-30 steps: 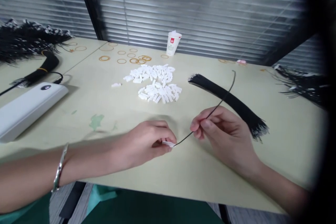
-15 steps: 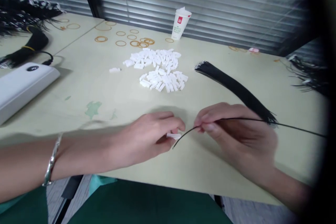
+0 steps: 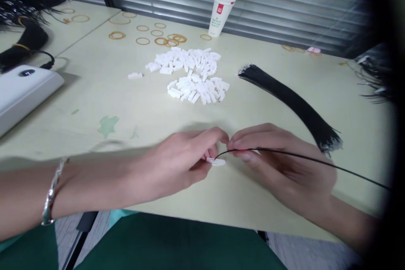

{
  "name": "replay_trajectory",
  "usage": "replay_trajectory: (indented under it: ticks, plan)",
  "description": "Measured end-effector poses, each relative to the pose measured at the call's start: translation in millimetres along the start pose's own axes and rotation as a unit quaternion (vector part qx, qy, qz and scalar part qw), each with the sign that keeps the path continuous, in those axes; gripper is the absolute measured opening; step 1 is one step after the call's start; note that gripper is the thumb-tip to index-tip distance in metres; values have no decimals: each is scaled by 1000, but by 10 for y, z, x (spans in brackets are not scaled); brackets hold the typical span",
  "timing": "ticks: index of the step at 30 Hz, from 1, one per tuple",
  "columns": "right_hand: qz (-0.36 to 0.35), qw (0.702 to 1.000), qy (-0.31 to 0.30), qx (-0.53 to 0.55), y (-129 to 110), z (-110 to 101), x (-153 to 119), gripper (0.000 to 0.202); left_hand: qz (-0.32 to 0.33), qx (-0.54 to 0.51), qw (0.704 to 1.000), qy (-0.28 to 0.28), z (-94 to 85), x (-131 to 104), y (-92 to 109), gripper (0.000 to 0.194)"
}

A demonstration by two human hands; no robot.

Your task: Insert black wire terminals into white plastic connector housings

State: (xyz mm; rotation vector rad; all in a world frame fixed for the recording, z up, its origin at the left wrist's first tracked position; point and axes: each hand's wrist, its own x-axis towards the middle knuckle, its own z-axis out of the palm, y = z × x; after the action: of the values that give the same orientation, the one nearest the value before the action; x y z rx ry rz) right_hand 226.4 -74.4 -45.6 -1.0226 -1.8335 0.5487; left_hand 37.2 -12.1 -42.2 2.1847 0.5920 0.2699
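Low over the near part of the table, my left hand (image 3: 186, 158) pinches a small white plastic connector housing (image 3: 218, 162) between thumb and fingers. Close on its right, my right hand (image 3: 281, 160) is closed on a thin black wire (image 3: 303, 157). The wire's front end bends down and meets the housing's row of holes; I cannot tell how far in it sits. Its other end runs off to the right. Beyond my hands lies a pile of white housings (image 3: 199, 88). A bundle of black wires (image 3: 284, 97) with bare metal tips stretches behind my right hand.
A white device (image 3: 28, 93) with a black cable stands at the left, near more bundled black wires (image 3: 30, 42). Several rubber bands (image 3: 171, 40) and a paper cup (image 3: 221, 13) are at the back by the blinds. More wires (image 3: 376, 80) lie far right.
My right hand has moved slightly left, bringing the wire's tip onto the housing. The housing now shows more, its row of holes turned up. The camera view has shifted a little.
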Motion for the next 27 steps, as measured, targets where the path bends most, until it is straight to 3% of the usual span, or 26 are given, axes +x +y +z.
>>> replay_trajectory:
  ticks: [5,10,19,27]
  plan:
    - [36,999,-32,5,20,60,-16,23,-8,-10,1000,-3,12,-7,1,30]
    - [23,996,-58,-71,5,77,-42,18,-16,-6,1000,-2,3,-9,-1,28]
    - [52,988,-66,-128,36,61,-55,11,-15,16,999,24,11,19,28,27]
    - [62,987,-63,-135,32,74,-52,9,25,25,999,30,15,15,-4,26]
